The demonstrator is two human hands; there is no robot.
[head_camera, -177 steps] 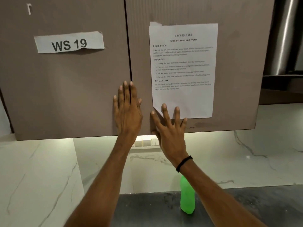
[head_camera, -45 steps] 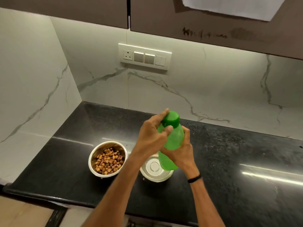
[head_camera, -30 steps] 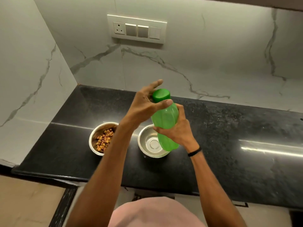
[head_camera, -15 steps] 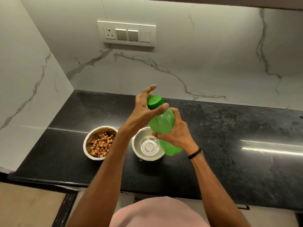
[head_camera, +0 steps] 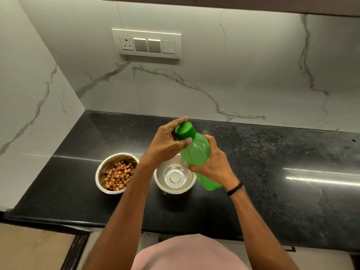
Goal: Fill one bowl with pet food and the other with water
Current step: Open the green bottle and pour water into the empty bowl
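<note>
Two steel bowls stand side by side on the black counter (head_camera: 272,191). The left bowl (head_camera: 101,172) holds brown pet food pellets (head_camera: 117,177). The right bowl (head_camera: 175,178) is empty and dry. Above the right bowl I hold a green plastic bottle (head_camera: 196,151), tilted with its top to the left. My right hand (head_camera: 212,164) wraps around the bottle's body. My left hand (head_camera: 165,143) grips the bottle's green cap (head_camera: 185,130), which sits on the neck.
Marble walls close the counter at the back and on the left. A switch and socket panel (head_camera: 147,43) is on the back wall. The counter's front edge (head_camera: 58,221) runs just before my body. A cabinet's underside (head_camera: 233,2) hangs overhead.
My hands left the cabinet doors and took up the green bottle. Over the last second the bottle has tilted a little more leftward, and my left fingers have closed around the cap.
</note>
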